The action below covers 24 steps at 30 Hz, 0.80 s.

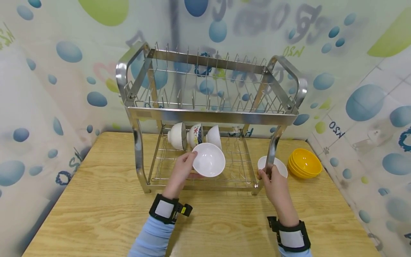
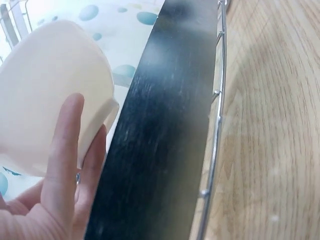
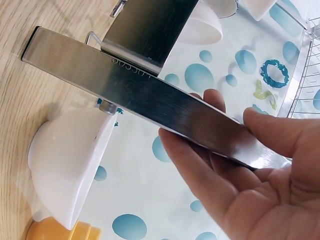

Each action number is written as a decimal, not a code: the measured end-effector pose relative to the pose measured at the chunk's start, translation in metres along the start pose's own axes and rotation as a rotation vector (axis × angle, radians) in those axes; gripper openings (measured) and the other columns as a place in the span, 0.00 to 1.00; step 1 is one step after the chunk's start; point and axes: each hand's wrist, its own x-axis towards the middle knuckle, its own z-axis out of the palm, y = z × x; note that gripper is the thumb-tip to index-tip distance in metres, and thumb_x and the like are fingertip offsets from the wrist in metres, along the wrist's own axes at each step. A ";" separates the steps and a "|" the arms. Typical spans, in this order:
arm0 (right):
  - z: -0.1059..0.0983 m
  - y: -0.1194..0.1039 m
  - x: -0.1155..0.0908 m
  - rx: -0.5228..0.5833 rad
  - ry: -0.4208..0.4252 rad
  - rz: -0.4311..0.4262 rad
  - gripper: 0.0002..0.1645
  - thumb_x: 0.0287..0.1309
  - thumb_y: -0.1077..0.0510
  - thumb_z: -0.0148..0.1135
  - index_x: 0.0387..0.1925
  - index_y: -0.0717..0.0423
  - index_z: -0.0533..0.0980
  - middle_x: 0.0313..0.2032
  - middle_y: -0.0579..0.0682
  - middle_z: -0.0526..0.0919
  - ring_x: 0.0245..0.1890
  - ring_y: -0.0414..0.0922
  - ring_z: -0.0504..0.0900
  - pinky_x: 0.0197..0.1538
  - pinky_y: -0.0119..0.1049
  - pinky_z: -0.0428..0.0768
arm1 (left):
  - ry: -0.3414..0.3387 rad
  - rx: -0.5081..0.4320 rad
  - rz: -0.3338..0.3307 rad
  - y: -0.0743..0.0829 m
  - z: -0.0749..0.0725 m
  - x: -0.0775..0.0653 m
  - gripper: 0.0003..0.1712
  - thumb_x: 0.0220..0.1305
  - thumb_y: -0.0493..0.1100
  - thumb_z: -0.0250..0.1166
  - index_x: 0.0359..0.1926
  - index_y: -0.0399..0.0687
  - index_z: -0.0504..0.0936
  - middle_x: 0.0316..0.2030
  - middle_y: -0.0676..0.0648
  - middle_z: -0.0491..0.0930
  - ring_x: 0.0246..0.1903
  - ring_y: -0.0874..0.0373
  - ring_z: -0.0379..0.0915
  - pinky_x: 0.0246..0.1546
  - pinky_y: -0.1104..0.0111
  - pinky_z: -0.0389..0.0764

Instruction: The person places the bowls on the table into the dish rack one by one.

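My left hand [image 1: 183,167] grips a white bowl [image 1: 209,160] by its left side, with the inside facing up and toward me. In the left wrist view, fingers lie along the outside of this bowl [image 2: 55,95] and by its foot. My right hand [image 1: 277,184] holds the right front leg [image 1: 274,142] of a two-tier metal dish rack [image 1: 212,116]; in the right wrist view, thumb and fingers are on either side of the leg [image 3: 165,102]. Behind the held bowl, a cream bowl [image 1: 177,136], a flower-patterned bowl [image 1: 194,135] and another white bowl [image 1: 214,136] stand tilted on the lower tier.
Right of the rack, a white bowl [image 1: 280,167] sits on the wooden table [image 1: 106,207], partly behind the leg. Beside it is a stack of yellow bowls [image 1: 305,163]. Wire dividers [image 1: 205,89] rise from the upper tier. A patterned wall covering [image 1: 64,89] stands behind.
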 end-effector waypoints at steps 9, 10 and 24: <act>0.001 0.001 0.000 -0.003 -0.009 -0.001 0.13 0.69 0.54 0.51 0.45 0.61 0.68 0.35 0.56 0.81 0.31 0.47 0.71 0.28 0.32 0.66 | 0.073 0.159 0.111 0.007 0.017 -0.004 0.25 0.68 0.51 0.55 0.61 0.44 0.73 0.42 0.34 0.79 0.29 0.51 0.81 0.28 0.53 0.84; 0.001 0.001 0.000 -0.002 -0.010 -0.001 0.13 0.69 0.54 0.50 0.45 0.61 0.67 0.35 0.56 0.81 0.31 0.47 0.71 0.28 0.32 0.66 | 0.075 0.182 0.125 0.008 0.020 -0.004 0.24 0.68 0.51 0.55 0.60 0.44 0.74 0.40 0.34 0.79 0.28 0.51 0.81 0.27 0.55 0.84; 0.001 0.002 0.001 0.001 -0.006 -0.015 0.13 0.69 0.54 0.50 0.45 0.62 0.67 0.35 0.56 0.81 0.31 0.48 0.72 0.29 0.33 0.67 | 0.186 0.612 0.393 0.038 0.050 0.005 0.28 0.62 0.57 0.58 0.60 0.50 0.75 0.43 0.40 0.80 0.34 0.53 0.76 0.23 0.68 0.81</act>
